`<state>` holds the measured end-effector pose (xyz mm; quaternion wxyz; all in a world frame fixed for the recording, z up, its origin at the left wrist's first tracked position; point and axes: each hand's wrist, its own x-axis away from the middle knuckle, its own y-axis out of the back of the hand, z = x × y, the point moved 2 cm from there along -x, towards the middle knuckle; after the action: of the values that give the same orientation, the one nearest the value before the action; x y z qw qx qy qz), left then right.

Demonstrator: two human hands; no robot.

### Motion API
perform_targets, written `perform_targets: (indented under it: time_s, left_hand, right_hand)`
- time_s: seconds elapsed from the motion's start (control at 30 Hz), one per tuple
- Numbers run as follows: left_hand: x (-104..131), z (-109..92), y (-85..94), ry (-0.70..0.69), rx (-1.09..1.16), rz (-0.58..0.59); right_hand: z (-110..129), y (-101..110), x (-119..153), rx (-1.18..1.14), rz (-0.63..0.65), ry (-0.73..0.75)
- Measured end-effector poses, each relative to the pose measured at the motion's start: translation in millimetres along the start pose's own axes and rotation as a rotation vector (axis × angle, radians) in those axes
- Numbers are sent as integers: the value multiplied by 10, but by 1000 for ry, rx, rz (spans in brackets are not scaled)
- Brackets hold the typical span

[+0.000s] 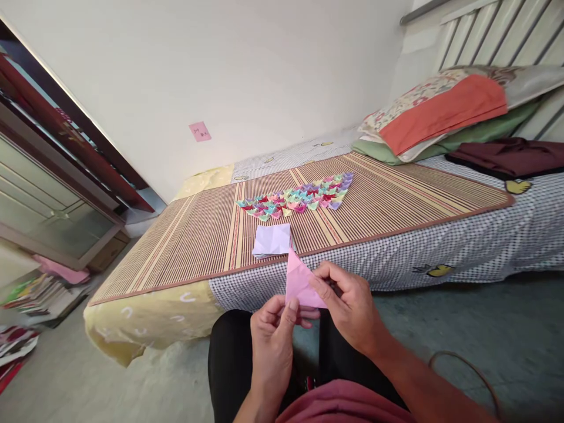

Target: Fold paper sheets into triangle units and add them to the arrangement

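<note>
Left hand (274,330) and right hand (350,299) each pinch a folded pink paper (299,283); likely light, thin and easily creased, best held by its edges.

You can't read any words or numbers for sure. At about 10 o'clock in your view, the pink paper note (200,131) on the white wall (282,76) has dark writing in two rows, too small and blurry to read.

Head-worn camera looks forward and down across the nearby bed (211,235).
</note>
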<state>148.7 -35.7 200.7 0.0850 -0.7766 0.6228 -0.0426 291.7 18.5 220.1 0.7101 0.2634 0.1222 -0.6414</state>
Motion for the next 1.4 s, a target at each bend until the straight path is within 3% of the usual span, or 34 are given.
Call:
perform_targets:
  time_s: [0.13, 0.2, 0.33, 0.43, 0.5, 0.63, 0.77, 0.97, 1.4]
  left_hand:
    - [-12, 20, 162, 15, 20, -36]
    - [-54, -20, 192, 32, 21, 9]
    - [-137, -128, 97, 81, 12, 174]
    - [-154, -122, 14, 132, 35, 221]
    - [-151, -86, -3, 106, 70, 157]
    - [-139, -12, -11, -19, 182, -107]
    - [-138, 30, -84, -73, 216, -250]
    - [-128, 39, -146, -66, 229, -309]
    - [-171, 30, -176, 34, 356, -267]
  right_hand:
    - [-35, 101, -66, -2, 44, -37]
    - [-29, 140, -106, -20, 128, -43]
    - [39, 131, -144, -94, 357, -36]
    - [45, 108, -148, -136, 421, -71]
    - [-10, 105, -151, -199, 353, -133]
    - [-176, 12, -118, -489, 94, -360]
    - [-165, -291, -18, -690, 133, -482]
    - [-29, -490, 31, -679, 6, -453]
    - [-168, -337, -6, -722, 24, -447]
